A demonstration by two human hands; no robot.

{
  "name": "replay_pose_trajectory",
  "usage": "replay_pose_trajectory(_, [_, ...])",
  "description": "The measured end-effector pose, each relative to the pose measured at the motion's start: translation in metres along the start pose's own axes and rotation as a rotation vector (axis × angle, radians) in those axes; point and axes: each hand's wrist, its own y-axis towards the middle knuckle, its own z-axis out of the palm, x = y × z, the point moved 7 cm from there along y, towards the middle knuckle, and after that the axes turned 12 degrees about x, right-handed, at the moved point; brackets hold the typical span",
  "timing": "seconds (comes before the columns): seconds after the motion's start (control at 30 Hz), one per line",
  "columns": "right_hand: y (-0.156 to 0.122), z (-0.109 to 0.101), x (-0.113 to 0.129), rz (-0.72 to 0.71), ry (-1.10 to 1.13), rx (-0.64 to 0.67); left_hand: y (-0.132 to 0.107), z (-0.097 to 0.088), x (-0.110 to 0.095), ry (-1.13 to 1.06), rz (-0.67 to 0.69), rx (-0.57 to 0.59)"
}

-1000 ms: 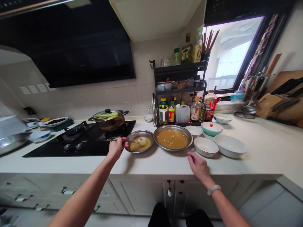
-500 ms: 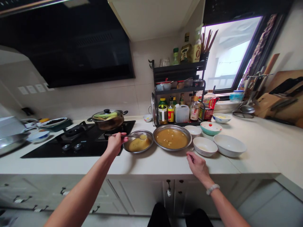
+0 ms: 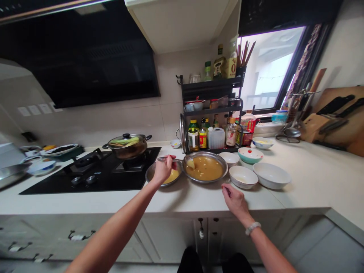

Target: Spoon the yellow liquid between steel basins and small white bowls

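Head camera showed the left hand (image 3: 165, 168) holding a silver metal spoon (image 3: 190, 163) over the wide, round steel dish (image 3: 206, 182) of brown liquid (image 3: 209, 169). The right hand (image 3: 235, 199), fingers curled in, was near a round white bowl (image 3: 243, 176).

Spoon head (image 3: 190, 163) within larger metal bowl (image 3: 205, 181)

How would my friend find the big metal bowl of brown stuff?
Look for the black rack of bottles, then down to the counter just in front. On it, a wide metal bowl sits just right of a smaller metal bowl. Yours is the wider one, with pale bits in its brown liquid.
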Motion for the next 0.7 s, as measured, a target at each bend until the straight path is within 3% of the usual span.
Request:
replay_pose_trajectory(0.1, [0.000, -0.001, 0.001, 0.004, 0.003, 0.004, -0.011, 0.016, -0.021, 0.305, 0.234, 0.134])
replay_pose_trajectory(0.2, [0.000, -0.001, 0.002, 0.009, 0.012, 0.007, -0.020, 0.015, -0.032, 0.373, 0.359, 0.176])
replay_pose_trajectory(0.3, [0.001, -0.002, 0.002, 0.012, 0.026, 0.005, -0.020, -0.012, -0.018, 0.200, 0.214, 0.062])
replay_pose_trajectory(0.4, [0.001, -0.002, 0.002, 0.017, 0.029, 0.010, -0.023, -0.047, 0.010, 0.002, 0.005, -0.121])
replay_pose_trajectory(0.47, [0.001, -0.001, 0.002, 0.019, 0.029, 0.010, -0.029, -0.064, 0.027, -0.026, -0.093, -0.173])
replay_pose_trajectory(0.57, [0.001, -0.001, 0.000, 0.022, 0.030, 0.009, -0.040, -0.080, 0.046, 0.016, -0.164, -0.158])
replay_pose_trajectory(0.7, [0.000, 0.001, -0.002, 0.016, 0.020, 0.009, -0.051, -0.088, 0.056, 0.129, -0.151, -0.114])
